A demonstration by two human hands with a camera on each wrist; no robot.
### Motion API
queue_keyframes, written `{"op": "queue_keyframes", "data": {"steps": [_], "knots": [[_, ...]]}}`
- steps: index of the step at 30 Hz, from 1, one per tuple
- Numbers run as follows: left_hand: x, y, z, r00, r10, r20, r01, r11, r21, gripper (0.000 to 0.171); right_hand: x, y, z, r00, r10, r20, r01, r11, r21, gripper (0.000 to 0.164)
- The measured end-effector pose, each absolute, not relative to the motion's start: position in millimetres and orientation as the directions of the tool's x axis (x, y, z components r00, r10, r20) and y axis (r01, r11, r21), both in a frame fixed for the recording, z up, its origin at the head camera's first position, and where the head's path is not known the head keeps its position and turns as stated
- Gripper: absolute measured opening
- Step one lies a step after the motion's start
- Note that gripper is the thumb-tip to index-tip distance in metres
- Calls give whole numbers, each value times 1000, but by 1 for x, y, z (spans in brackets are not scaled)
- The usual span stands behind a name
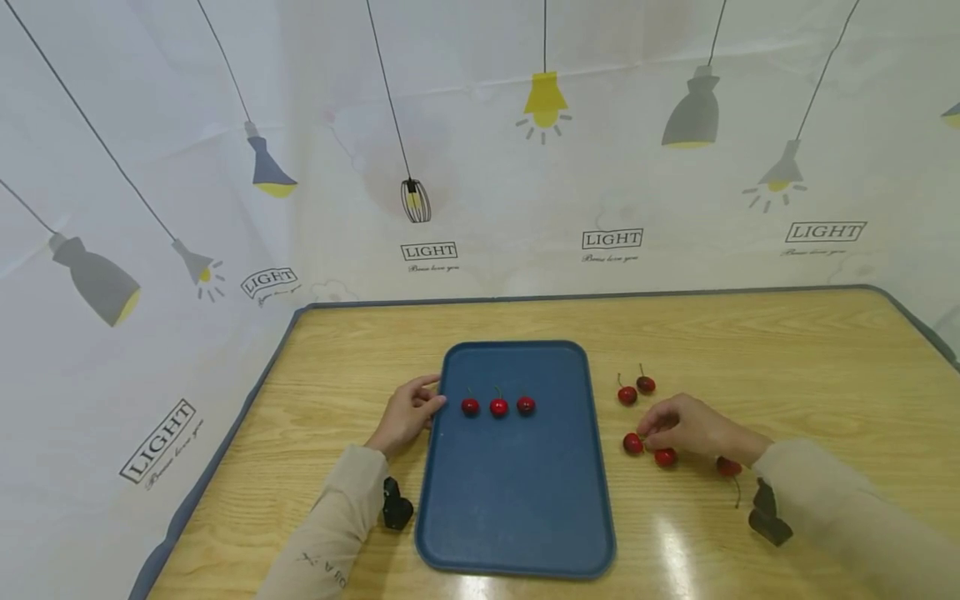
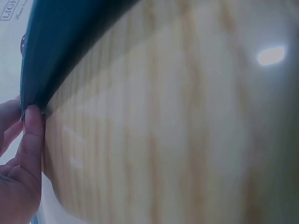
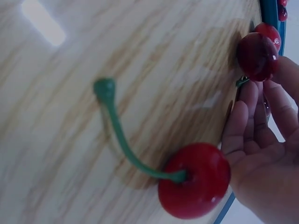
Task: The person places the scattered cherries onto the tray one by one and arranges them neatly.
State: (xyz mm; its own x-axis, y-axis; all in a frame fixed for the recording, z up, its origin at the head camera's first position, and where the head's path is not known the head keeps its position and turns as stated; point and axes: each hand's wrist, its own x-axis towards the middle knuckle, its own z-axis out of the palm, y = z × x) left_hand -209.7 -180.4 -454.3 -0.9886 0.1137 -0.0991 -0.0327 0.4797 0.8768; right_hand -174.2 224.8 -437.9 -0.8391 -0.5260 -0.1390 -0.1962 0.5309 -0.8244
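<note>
Cherry [image 1: 632, 444] at tip of right grip [image 1: 686, 427]; left grip [image 1: 407, 413] holds tray [image 1: 517, 500].

You wear long, pale beige sleeves that end at the wrists, leaving your left hand [image 1: 406, 413] and right hand [image 1: 692, 427] bare. The left sleeve [image 1: 330, 517] is softly creased and carries small dark characters [image 1: 322, 567] along the forearm, hard to read. The right sleeve [image 1: 862, 517] looks plain. Beside each cuff sits a black wrist camera, the left one [image 1: 397, 505] rounded, the right one [image 1: 768, 518] blockier.
</note>
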Motion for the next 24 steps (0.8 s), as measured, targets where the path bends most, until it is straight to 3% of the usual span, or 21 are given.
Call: {"op": "queue_keyframes", "data": {"steps": [24], "knots": [[-210, -181, -455, -989, 123, -83, -14, 479, 878, 42, -178, 223, -440, -837, -535, -111, -249, 555, -794, 11]]}}
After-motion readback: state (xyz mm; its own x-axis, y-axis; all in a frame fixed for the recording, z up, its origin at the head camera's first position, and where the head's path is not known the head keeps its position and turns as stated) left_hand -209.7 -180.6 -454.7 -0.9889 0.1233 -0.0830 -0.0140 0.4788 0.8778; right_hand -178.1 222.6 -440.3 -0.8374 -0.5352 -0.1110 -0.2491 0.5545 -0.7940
